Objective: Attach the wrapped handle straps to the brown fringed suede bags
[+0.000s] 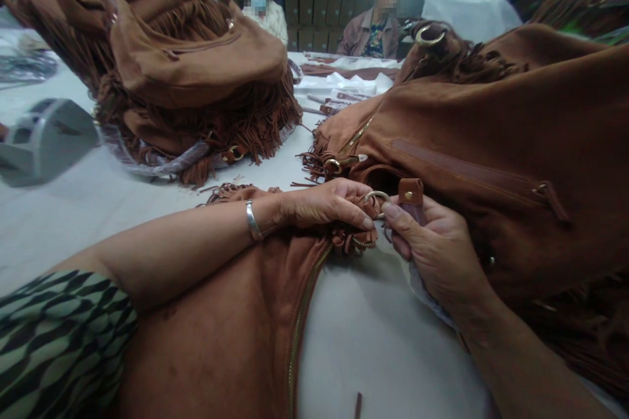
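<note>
A brown suede bag [221, 327] with a brass zipper along its edge lies in front of me, under my left forearm. My left hand [324, 204] is closed on the bag's end, where a leather tab and short fringe meet a metal ring [377, 196]. Facing it, my right hand [432, 236] pinches the ring between thumb and fingers. The same hand holds a strap whose brown leather end [411, 193] bears a brass stud and stands up above the fingers. Clear plastic wrap covers part of the strap, which runs down beneath my right hand.
Stacked fringed bags [196, 72] with plastic-wrapped handles stand at the back left. More brown bags [491, 144] fill the right side. A grey tape dispenser [49, 137] sits at the left on the white table [383, 340]. Across the table are two people [376, 33], with cartons behind them.
</note>
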Demonstrator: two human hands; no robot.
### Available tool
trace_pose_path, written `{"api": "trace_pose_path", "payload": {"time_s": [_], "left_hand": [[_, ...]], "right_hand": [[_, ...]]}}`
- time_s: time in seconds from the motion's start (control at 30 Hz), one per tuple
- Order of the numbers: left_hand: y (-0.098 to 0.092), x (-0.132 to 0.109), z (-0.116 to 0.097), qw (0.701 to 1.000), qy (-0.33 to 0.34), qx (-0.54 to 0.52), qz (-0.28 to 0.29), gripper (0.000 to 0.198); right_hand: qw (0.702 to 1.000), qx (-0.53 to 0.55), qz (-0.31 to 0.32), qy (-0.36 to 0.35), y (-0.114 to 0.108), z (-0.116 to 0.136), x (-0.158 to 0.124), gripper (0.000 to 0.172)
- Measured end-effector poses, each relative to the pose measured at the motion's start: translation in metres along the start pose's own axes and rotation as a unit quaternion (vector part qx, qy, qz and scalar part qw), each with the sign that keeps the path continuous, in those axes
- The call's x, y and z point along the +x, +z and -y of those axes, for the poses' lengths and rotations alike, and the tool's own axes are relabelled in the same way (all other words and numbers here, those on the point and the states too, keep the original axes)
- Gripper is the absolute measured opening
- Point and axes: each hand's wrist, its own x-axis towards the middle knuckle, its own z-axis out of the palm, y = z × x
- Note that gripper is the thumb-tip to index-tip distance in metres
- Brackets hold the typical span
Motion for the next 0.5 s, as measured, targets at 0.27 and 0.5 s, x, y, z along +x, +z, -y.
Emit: {"api": "trace_pose_path", "payload": {"time_s": [0.27,0.5], "left_hand": [[-0.0049,0.0003,0.0055,0.997,0.028,-0.041,0.067,0.018],[-0.006,0.0021,0.0061,0.998,0.042,-0.004,0.045,0.022]], "right_hand": [[1.0,0.01,0.012,-0.002,0.005,0.0025,0.0009,0.023],[0.998,0.058,0.005,0.031,0.0065,-0.0007,0.001,0.028]]}}
